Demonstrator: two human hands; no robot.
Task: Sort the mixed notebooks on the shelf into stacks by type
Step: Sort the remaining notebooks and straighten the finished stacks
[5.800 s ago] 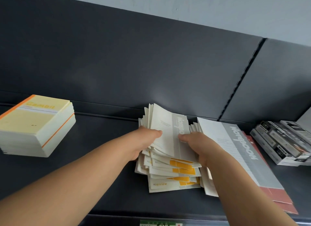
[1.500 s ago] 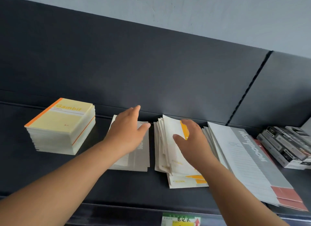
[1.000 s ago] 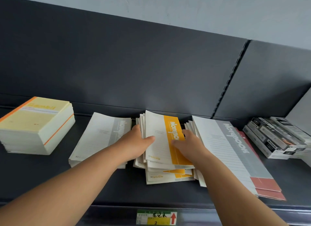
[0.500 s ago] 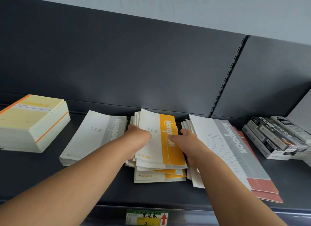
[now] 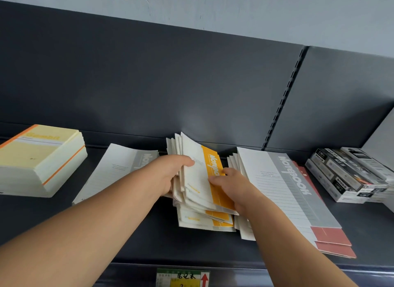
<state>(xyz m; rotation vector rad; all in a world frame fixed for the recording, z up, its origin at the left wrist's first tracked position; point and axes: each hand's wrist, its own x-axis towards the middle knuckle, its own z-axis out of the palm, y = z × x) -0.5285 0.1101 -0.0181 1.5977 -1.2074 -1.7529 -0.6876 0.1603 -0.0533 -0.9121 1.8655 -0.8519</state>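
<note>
The dark shelf [image 5: 149,239] runs the full width. On its right half lie the large grey-band notebooks [image 5: 283,190], spread over red covers [image 5: 332,242]. At far left sits a thick yellow stack [image 5: 38,158]. The mixed pile [image 5: 198,220] lies in the middle, loosely fanned, and its upper part is tilted up from the rest. Left of it, partly behind the forearm, is a flat grey-band stack [image 5: 119,169]. Boxes [image 5: 349,175] are stacked at far right.

The left hand [image 5: 166,175] grips the left edge of the raised bundle, thumb laid on the top orange-band notebook [image 5: 202,180]. The right hand [image 5: 234,186] grasps that notebook's right edge, thumb on the orange band. The pile lies between the two hands. A label [image 5: 183,278] is on the shelf's front lip.
</note>
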